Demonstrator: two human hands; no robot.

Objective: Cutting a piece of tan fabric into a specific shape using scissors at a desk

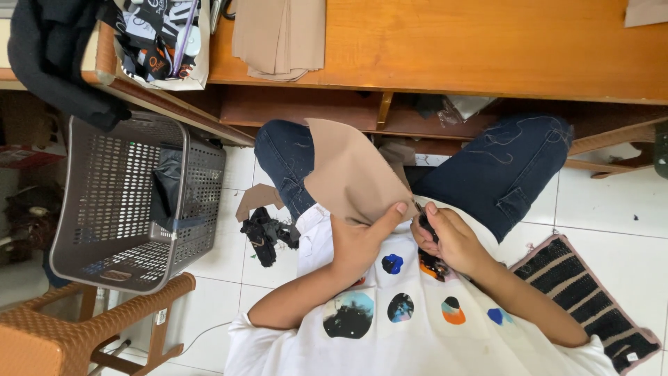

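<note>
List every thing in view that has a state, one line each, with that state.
left hand: gripping the tan fabric piece
right hand: closed on a small dark tool
tan fabric piece: draped over the knee, edge pinched
small dark tool: held at the fabric edge
grey basket: tilted, dark bag inside
folded tan cloth: hanging over the table edge

A small sewing or tailoring workshop is shown. A long wooden worktop is seen, with folded tan fabric laid on it. Under the worktop an open shelf is fitted, with scraps stuffed into it. Left of the worktop a grey perforated basket is set on a woven stool. Below the worktop, fabric offcuts are scattered on a white tiled floor.
</note>
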